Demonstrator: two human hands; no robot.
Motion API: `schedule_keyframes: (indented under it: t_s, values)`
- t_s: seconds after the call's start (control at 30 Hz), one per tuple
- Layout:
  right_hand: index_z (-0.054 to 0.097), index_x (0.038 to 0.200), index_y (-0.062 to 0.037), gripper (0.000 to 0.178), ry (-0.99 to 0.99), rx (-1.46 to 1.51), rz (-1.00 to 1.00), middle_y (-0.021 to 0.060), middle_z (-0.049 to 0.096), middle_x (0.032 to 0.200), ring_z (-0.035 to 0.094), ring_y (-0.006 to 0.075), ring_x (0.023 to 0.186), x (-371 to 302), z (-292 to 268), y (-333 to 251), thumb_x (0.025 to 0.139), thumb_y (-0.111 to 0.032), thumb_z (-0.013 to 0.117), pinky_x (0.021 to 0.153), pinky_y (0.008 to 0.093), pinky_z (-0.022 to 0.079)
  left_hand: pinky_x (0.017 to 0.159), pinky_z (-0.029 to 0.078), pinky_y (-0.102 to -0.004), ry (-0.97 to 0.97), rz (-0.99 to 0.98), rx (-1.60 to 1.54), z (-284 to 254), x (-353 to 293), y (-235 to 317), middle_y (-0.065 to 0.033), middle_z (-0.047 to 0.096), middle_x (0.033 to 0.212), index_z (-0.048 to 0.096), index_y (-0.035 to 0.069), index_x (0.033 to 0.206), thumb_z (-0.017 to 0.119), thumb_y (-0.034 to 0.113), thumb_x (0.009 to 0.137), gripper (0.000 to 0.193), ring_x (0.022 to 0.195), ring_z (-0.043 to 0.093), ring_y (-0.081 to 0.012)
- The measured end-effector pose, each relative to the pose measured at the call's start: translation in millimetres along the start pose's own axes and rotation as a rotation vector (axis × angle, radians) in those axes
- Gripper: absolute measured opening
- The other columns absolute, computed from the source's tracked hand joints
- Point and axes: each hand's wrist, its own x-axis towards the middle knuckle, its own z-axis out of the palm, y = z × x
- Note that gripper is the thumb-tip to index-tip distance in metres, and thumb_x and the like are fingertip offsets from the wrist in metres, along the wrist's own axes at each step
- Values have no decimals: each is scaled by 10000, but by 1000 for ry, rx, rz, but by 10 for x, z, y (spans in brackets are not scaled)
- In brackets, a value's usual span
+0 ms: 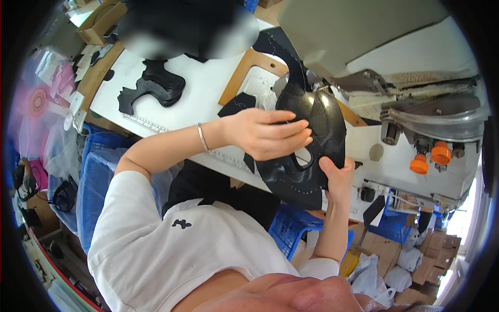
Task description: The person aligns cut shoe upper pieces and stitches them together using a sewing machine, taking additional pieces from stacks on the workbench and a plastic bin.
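Observation:
A glossy black shoe upper with a perforated panel and an oval cut-out lies tilted beside the sewing machine's needle area. My right hand grips its near right edge, thumb on top and the other fingers hidden underneath. Over the left part of the upper is my left hand, its fingers stretched out and slightly apart; the thumb is hidden, and whether the fingertips touch the surface is unclear. The sewing machine stands at the upper right, its needle hard to make out.
A stack of curved black pieces lies on the white table, left of a wooden frame. Orange knobs stick out from the machine. Blue crates stand below the table edge, and cardboard boxes at lower right.

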Motion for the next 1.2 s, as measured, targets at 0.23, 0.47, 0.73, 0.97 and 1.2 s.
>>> schedule_keyframes:
  t_s: [0.23,0.47,0.73,0.97,1.2]
  values:
    - [700,1014,19,254,-43,124,-73,49,702,956,632,108,805,-3,28,1,793,-76,783,737,265,523,728,588,-326,134,64,86,32,47,-10,-74,644,881,736,12,904,745,74,729,185,823,645,-220]
    - [701,998,22,273,-68,81,10,43,699,940,628,101,792,64,-139,60,793,-130,798,720,258,519,684,570,-305,115,55,92,53,102,13,-77,634,855,729,1,885,772,67,715,187,790,643,-219]
    - [707,967,19,270,-59,82,-4,29,695,895,610,83,746,73,-107,55,806,-179,795,682,240,504,499,373,-222,42,-45,225,-45,142,104,-53,590,860,740,40,952,723,87,774,185,781,626,-192]
    - [704,947,22,241,-43,61,-6,27,688,870,598,76,717,65,-109,23,812,-164,778,646,230,493,491,359,-226,31,-98,182,-27,135,154,-50,593,899,748,61,973,722,85,746,230,828,625,-194]
    - [701,932,18,208,-56,55,8,30,683,851,600,78,692,88,-127,30,813,-141,765,621,229,494,528,434,-248,42,-159,171,-26,161,200,-57,597,889,747,55,971,719,85,736,239,818,628,-201]
